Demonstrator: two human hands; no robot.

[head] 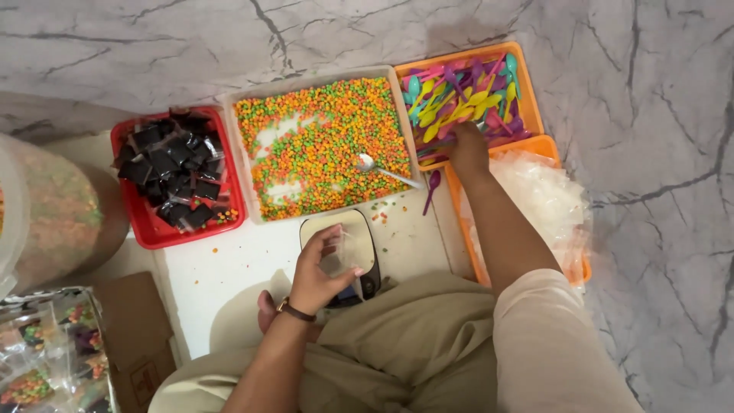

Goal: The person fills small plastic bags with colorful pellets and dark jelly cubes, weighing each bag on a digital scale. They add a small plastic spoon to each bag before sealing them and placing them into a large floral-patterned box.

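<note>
My left hand (319, 269) holds a small clear plastic pouch (340, 252) over a small kitchen scale (348, 243) in front of me. My right hand (468, 149) reaches into the orange tray of coloured plastic spoons (466, 95); its fingers are among the spoons and I cannot tell what they grip. A white tray (238, 115) full of tiny orange, green and yellow beads lies between, with a metal spoon (382, 168) resting in the beads. A purple spoon (431, 187) lies on the white board beside it.
A red tray (141, 226) with small black packets sits at the left. An orange tray (466, 229) of clear pouches is at the right. A large clear jar of beads (46, 214) and filled packets (46, 359) are at far left. Marble floor surrounds everything.
</note>
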